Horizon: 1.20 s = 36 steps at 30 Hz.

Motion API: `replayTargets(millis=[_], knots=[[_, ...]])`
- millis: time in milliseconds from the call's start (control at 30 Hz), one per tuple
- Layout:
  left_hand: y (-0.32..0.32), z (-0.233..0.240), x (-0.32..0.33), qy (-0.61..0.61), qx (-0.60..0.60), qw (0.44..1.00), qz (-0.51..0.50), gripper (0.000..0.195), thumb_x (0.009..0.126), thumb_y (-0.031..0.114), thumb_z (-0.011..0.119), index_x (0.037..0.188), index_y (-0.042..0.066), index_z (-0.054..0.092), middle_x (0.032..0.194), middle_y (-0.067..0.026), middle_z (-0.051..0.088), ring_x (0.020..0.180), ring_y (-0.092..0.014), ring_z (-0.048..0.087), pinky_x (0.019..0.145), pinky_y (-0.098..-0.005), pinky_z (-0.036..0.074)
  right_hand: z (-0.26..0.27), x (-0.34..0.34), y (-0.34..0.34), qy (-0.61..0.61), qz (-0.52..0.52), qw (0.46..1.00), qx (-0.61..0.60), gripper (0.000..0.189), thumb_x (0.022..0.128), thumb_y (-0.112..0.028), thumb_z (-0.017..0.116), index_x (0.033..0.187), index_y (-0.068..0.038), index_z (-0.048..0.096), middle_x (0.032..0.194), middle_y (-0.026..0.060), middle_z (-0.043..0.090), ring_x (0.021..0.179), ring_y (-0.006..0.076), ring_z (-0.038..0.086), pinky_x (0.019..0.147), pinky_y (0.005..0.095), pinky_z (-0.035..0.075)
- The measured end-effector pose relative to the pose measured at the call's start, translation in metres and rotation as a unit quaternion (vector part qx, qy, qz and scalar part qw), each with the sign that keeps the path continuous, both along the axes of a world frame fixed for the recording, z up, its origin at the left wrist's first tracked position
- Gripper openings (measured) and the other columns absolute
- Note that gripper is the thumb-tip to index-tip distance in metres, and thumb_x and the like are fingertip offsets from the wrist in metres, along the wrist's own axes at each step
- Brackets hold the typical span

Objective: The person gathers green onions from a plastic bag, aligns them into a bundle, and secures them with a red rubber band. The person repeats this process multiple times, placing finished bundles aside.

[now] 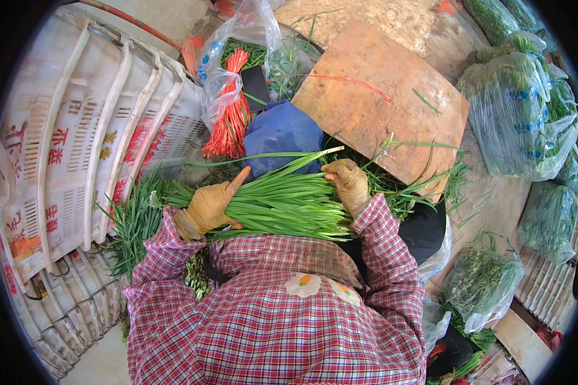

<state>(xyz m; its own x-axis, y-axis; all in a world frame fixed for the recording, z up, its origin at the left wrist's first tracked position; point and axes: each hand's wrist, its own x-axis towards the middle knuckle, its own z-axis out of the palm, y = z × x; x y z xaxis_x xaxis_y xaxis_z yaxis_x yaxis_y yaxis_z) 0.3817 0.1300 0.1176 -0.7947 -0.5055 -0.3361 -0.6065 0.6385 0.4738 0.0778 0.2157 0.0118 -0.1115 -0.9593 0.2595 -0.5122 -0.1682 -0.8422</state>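
A thick bunch of garlic chives (284,204) lies crosswise over my lap, its pale stem ends to the right. My left hand (207,209), in a tan glove with bare-looking fingertips, grips the leafy side, thumb raised along the top. At the upper right edge of the bunch, my right hand (348,185), gloved alike, has its fingers curled and pinched at the stem ends; exactly which stalks they hold is hidden. A few loose stalks (308,158) angle across the top of the bunch. More chives (135,219) spread beside my left forearm.
A wooden board (385,106) lies ahead right with a red tie strip (361,81) on it. A blue cloth (284,137), red ties (229,115) and a phone (255,86) lie ahead. White plastic crates (77,130) stand left; bagged greens (505,115) sit right.
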Motion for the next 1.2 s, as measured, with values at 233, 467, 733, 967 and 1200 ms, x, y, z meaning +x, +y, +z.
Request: replayTargets(millis=[233, 467, 733, 967, 1200], knots=[[-0.004, 0.001, -0.006, -0.014, 0.006, 1.0, -0.006, 0.125, 0.045, 0.031, 0.083, 0.144, 0.015, 0.009, 0.079, -0.0106, 0.057, 0.074, -0.03, 0.058, 0.065, -0.0387, 0.043, -0.011, 0.009, 0.017, 0.071, -0.122, 0.989, 0.041, 0.014, 0.075, 0.0, 0.062, 0.087, -0.005, 0.058, 0.082, 0.0108, 0.062, 0.073, 0.0278, 0.06, 0.063, 0.0348, 0.048], [-0.005, 0.0, -0.008, -0.012, -0.001, 1.0, -0.008, 0.125, 0.044, 0.032, 0.083, 0.144, 0.017, 0.01, 0.078, -0.0089, 0.057, 0.071, -0.028, 0.059, 0.062, -0.038, 0.044, -0.016, -0.005, 0.033, 0.221, -0.133, 0.965, 0.051, 0.012, 0.076, -0.01, 0.06, 0.088, -0.009, 0.059, 0.078, 0.0122, 0.058, 0.073, 0.0315, 0.058, 0.06, 0.0411, 0.048], [-0.007, -0.004, -0.005, -0.008, -0.05, 0.997, -0.056, 0.115, 0.045, 0.036, 0.081, 0.142, 0.018, 0.023, 0.072, -0.0064, 0.053, 0.067, -0.024, 0.057, 0.06, -0.0364, 0.045, -0.054, -0.038, 0.082, 0.17, -0.158, 0.965, 0.119, 0.012, 0.076, -0.007, 0.062, 0.087, -0.009, 0.06, 0.082, 0.0125, 0.061, 0.073, 0.031, 0.06, 0.062, 0.0401, 0.048], [-0.004, -0.003, 0.004, -0.007, -0.064, 0.998, -0.029, 0.115, 0.043, 0.036, 0.08, 0.142, 0.018, 0.024, 0.069, -0.0062, 0.05, 0.064, -0.024, 0.055, 0.058, -0.0366, 0.044, -0.056, -0.1, 0.133, 0.288, -0.118, 0.784, 0.537, 0.022, 0.079, -0.019, 0.061, 0.099, -0.01, 0.061, 0.083, 0.0126, 0.063, 0.079, 0.0291, 0.062, 0.07, 0.0402, 0.049], [-0.002, -0.007, 0.005, 0.031, -0.073, 0.996, -0.03, 0.116, 0.042, 0.038, 0.079, 0.142, 0.018, 0.025, 0.065, -0.0057, 0.046, 0.058, -0.024, 0.05, 0.054, -0.0371, 0.041, -0.036, -0.061, 0.054, 0.362, 0.011, 0.912, 0.194, 0.042, 0.081, -0.024, 0.059, 0.121, -0.015, 0.05, 0.121, 0.0094, 0.052, 0.112, 0.0271, 0.048, 0.093, 0.0415, 0.038]])
